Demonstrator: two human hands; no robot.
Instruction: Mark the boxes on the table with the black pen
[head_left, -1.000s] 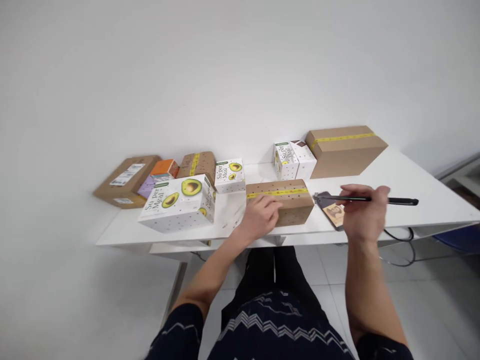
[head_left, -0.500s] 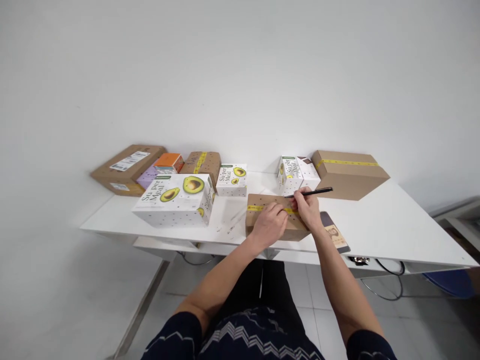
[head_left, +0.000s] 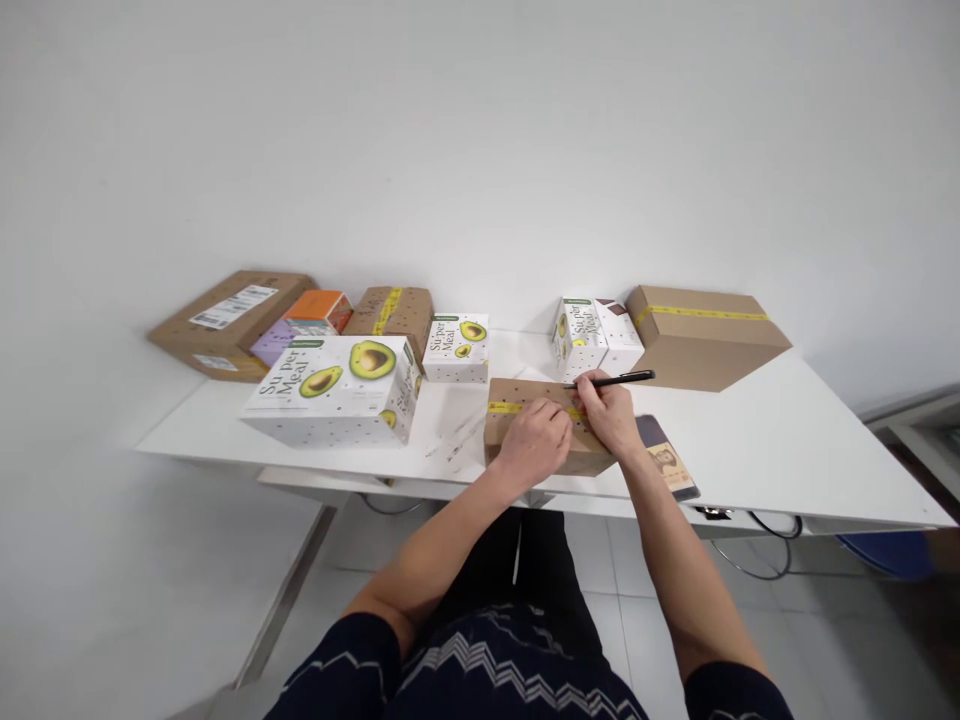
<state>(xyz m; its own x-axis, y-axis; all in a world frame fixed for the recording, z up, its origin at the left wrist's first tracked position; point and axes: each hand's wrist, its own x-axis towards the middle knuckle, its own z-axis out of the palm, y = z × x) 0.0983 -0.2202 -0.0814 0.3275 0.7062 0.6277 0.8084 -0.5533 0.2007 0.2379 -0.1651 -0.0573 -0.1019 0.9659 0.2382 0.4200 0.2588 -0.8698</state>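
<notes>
A small brown cardboard box (head_left: 511,415) with a strip of yellow tape lies near the front edge of the white table (head_left: 780,450). My left hand (head_left: 534,445) rests on top of it, fingers curled over the box. My right hand (head_left: 611,410) is closed round a thin black pen-like tool (head_left: 626,378), whose tip touches the box top by the yellow tape. Both hands sit close together on the box's right half.
A dark booklet with a portrait (head_left: 667,462) lies just right of the box. Behind stand white avocado-print boxes (head_left: 337,385) (head_left: 456,347) (head_left: 581,330), brown taped boxes (head_left: 705,330) (head_left: 394,310) (head_left: 225,320) and an orange box (head_left: 319,308). Cables hang under the table's right side.
My right hand carried the black tool from the right, above the booklet, leftwards onto the brown box, where it now stays with the tip on top. My left hand stayed on the box.
</notes>
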